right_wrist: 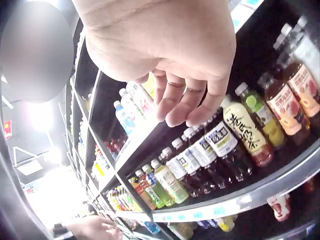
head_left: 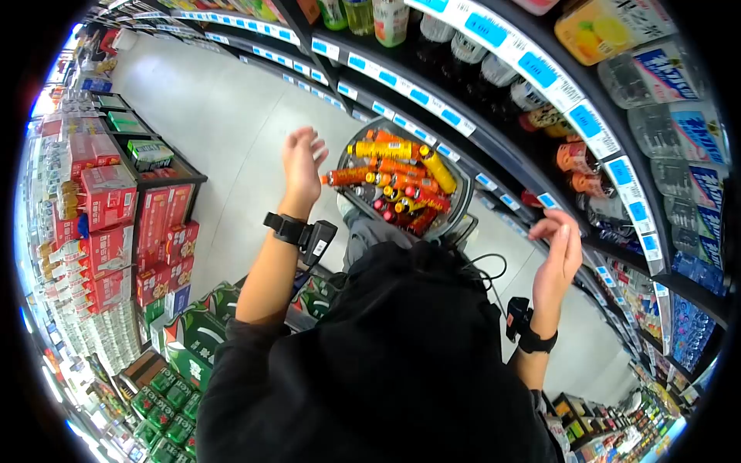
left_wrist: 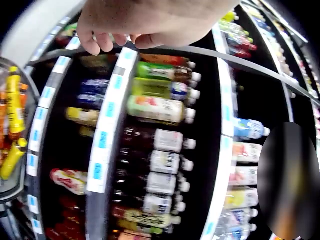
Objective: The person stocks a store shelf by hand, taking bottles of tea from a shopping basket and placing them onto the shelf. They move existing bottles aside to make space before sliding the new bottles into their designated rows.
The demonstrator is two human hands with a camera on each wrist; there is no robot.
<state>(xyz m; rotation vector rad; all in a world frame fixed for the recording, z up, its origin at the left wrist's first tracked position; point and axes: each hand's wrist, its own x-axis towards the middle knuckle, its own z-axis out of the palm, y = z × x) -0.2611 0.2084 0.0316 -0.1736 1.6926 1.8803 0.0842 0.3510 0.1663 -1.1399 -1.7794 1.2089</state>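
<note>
While bottles (head_left: 398, 167) lie to the right of the left hand (head_left: 302, 171), its loose fingers are empty; the slack right hand (head_left: 556, 253) holds nothing.

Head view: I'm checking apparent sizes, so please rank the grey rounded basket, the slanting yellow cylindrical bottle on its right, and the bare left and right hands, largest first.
1. Grey basket
2. Left hand and right hand: too alike to rank
3. Yellow bottle
</note>
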